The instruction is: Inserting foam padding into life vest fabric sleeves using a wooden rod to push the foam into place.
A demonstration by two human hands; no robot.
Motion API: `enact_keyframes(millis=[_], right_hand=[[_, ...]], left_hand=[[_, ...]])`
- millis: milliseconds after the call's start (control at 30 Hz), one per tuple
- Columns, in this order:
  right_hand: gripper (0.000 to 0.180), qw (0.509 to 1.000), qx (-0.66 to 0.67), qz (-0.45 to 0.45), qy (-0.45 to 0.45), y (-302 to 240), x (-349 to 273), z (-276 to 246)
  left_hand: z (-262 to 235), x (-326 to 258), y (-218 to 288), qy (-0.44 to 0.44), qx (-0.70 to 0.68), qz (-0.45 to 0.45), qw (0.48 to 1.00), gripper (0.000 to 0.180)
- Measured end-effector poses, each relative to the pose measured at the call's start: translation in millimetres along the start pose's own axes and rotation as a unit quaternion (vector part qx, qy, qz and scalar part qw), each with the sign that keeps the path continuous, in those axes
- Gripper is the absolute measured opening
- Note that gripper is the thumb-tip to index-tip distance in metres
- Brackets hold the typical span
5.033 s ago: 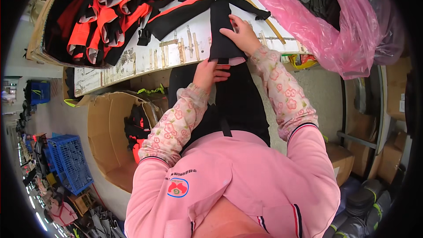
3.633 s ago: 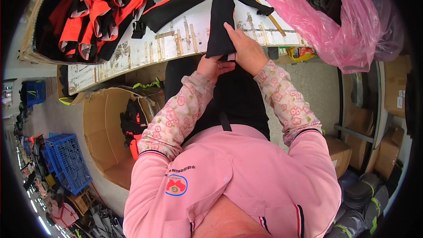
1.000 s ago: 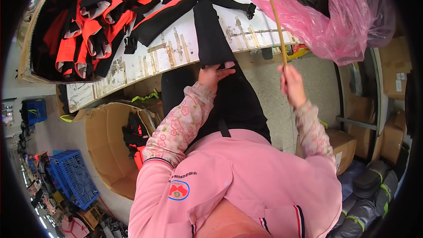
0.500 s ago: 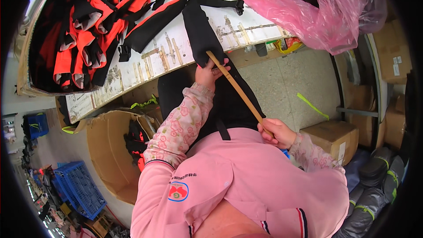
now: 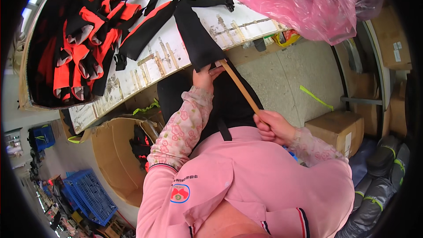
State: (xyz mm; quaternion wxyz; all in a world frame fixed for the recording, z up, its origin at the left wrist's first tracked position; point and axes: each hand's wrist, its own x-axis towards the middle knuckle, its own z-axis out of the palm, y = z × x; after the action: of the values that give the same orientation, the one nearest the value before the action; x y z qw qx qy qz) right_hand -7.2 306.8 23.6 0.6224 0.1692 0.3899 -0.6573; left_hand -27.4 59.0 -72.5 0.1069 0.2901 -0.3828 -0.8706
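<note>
A long black fabric strap (image 5: 194, 31) hangs over the table's near edge, with a thin webbing tail and a buckle (image 5: 229, 3) at its far end. My left hand (image 5: 203, 79) grips the strap's near end from below; its fingers are partly covered by the cloth. In my right hand (image 5: 275, 125) is a flat wooden stick (image 5: 241, 87), closed in the fist at its lower end. The stick's upper tip meets the strap's near end beside my left fingers, and the tip itself is hidden there.
Orange and black straps (image 5: 88, 39) pile up in a carton at the table's left. The white table (image 5: 150, 68) is marked with tape strips. Pink plastic sheeting (image 5: 304, 9) drapes over its right end. A carton (image 5: 337, 130) and grey rolls (image 5: 374, 194) stand at right, a blue crate (image 5: 90, 194) at left.
The stick's tip, earlier visible on top of the strap, is now hidden at the strap's end. My right hand has moved slightly up, and the strap's near end has spread wider.
</note>
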Motion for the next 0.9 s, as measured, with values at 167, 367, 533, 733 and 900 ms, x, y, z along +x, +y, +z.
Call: enact_keyframes(millis=[167,367,533,733,900], right_hand=[[0.023,0.996,0.038,-0.080,-0.025,-7,55,50],[0.023,0.987,0.020,-0.158,0.002,-11,115,72],[0.025,0.981,-0.021,-0.189,0.041,-16,139,71],[0.025,0.977,-0.076,-0.191,0.050,-16,139,64],[0.025,0.965,-0.174,-0.188,0.056,6,100,42]], left_hand=[[6,-3,-1,-0.034,-0.018,0.031,0.999,0.029],[10,-2,8,0.014,0.079,-0.002,0.997,0.028],[0,1,8,-0.017,0.059,-0.031,0.998,0.027],[-5,1,3,-0.003,0.049,-0.043,0.998,0.028],[-3,-6,3,0.000,-0.025,-0.015,1.000,0.025]])
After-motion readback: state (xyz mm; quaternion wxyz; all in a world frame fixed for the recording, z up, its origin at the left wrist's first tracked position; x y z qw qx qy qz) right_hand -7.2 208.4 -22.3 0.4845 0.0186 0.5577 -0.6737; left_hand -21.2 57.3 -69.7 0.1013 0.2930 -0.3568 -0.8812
